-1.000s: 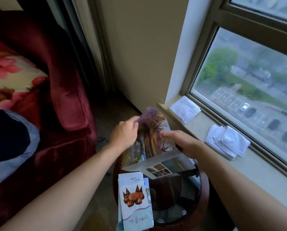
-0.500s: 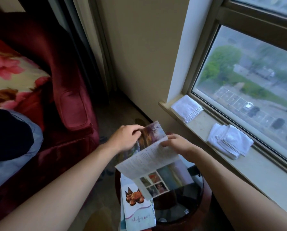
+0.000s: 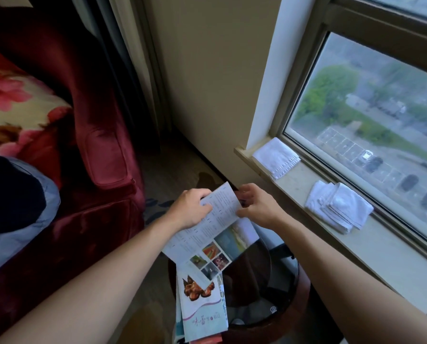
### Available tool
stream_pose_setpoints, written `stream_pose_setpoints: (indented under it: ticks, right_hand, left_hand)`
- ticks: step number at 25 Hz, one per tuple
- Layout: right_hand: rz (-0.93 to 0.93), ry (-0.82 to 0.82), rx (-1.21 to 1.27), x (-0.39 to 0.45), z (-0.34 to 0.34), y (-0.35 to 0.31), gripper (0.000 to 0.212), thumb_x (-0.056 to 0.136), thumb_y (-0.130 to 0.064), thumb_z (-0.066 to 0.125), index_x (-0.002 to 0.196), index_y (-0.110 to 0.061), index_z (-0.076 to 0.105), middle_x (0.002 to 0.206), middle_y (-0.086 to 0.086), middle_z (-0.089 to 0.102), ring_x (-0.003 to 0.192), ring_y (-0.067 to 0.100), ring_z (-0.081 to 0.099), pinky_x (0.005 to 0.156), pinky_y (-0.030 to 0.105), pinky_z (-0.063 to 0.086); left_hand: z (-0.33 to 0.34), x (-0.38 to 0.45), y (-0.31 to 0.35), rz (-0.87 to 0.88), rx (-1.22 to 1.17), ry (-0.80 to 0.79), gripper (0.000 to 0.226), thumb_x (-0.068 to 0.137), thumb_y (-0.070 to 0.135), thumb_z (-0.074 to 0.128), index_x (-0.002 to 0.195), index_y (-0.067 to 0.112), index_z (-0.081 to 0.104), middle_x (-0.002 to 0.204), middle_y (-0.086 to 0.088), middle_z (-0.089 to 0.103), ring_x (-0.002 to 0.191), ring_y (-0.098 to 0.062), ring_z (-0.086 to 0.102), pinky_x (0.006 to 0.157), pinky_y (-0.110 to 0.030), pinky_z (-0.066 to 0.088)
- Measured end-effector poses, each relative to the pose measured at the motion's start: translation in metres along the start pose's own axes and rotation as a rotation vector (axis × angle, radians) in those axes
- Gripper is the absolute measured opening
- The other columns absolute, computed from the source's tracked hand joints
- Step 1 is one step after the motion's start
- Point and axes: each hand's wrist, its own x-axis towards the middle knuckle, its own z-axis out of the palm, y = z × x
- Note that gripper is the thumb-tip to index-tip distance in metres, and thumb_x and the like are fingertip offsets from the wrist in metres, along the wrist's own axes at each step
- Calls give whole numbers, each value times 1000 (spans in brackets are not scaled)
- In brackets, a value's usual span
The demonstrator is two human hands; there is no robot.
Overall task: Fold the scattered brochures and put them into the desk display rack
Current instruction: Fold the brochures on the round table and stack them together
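I hold one brochure [image 3: 208, 234] above a small round glass-topped table [image 3: 262, 289]. Its text panel is folded down over the photo panel, which shows several small pictures. My left hand [image 3: 191, 209] pinches the far left edge of the folded panel. My right hand [image 3: 255, 206] grips the far right edge. Under it, on the table's left side, lies a stack of brochures [image 3: 202, 311]; the top one shows a brown food picture. No display rack is in view.
A red velvet armchair [image 3: 103, 155] with a floral cushion [image 3: 11, 105] stands at the left. A window sill [image 3: 356, 234] runs along the right, bearing two folded white cloths [image 3: 276, 157] [image 3: 338, 207]. A beige wall is ahead.
The upright panel with the tree picture has been folded down toward me, so the text side now lies on top. Both hands came lower and closer together with the brochure.
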Motion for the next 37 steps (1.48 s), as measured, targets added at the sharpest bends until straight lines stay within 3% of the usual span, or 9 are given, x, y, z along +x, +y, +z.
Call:
stream_pose_setpoints:
  ticks: [2,7,11,20,23,27,31,33,37]
  right_hand:
    - [-20,-2,-113,-2,1,7,69,78,-24,78,141,-26,50,131,-6,51,117,14,54,97,32,49]
    - [93,-131,-137,-4,7,17,17,79,-23,72,95,-23,69,97,-1,70,93,18,67,88,42,58]
    - [179,-160,-100,-8,6,22,11,81,-25,74,82,-20,64,84,-2,66,77,10,63,65,25,48]
    - [287,-139,100,-10,0,26,9,79,-15,73,88,-15,76,100,11,74,97,26,69,94,43,55]
    - [271,-90,250,-9,-1,23,23,93,-3,55,88,-15,75,100,15,73,87,25,68,87,40,56]
    - [246,-297,532,-14,-8,17,29,102,-5,46,110,-4,73,95,16,76,73,22,75,57,29,59]
    - [311,-367,594,-9,-9,14,40,103,-34,48,108,0,68,102,20,73,86,30,72,81,44,62]
    - [323,-370,572,-8,-9,16,46,101,-51,48,104,-11,72,100,15,76,86,28,75,72,39,63]
    - [235,-234,327,-8,5,20,9,95,-15,66,99,-22,71,85,5,75,63,17,73,56,32,61]
  left_hand:
    - [-8,1,1,13,2,-29,10,91,29,59,90,36,66,93,18,71,89,-2,69,71,-26,58]
    - [-26,6,5,16,-15,44,9,88,24,61,84,31,65,90,15,71,88,-6,68,65,-23,49]
    - [-32,6,8,-46,-125,50,7,86,22,62,85,27,67,87,14,73,80,-5,72,69,-32,60]
    - [-26,-3,17,-3,-94,-40,17,82,42,66,93,30,71,93,14,73,89,-5,70,79,-39,59]
    - [-6,-9,28,-57,-365,-330,49,83,66,51,101,30,78,104,6,76,102,-14,70,79,-35,57]
    - [19,-7,12,-48,-23,-186,62,76,50,70,134,35,53,136,9,53,126,-13,49,105,-42,44]
    - [29,-5,-9,-72,-106,-259,4,77,45,73,80,45,70,78,23,69,78,7,64,70,-28,50]
    - [31,-6,-22,-130,-176,-174,10,84,43,69,74,44,68,73,23,70,68,10,64,64,-26,49]
    - [37,-13,-35,-247,-158,56,26,97,46,53,72,41,50,61,25,58,54,14,57,50,-13,37]
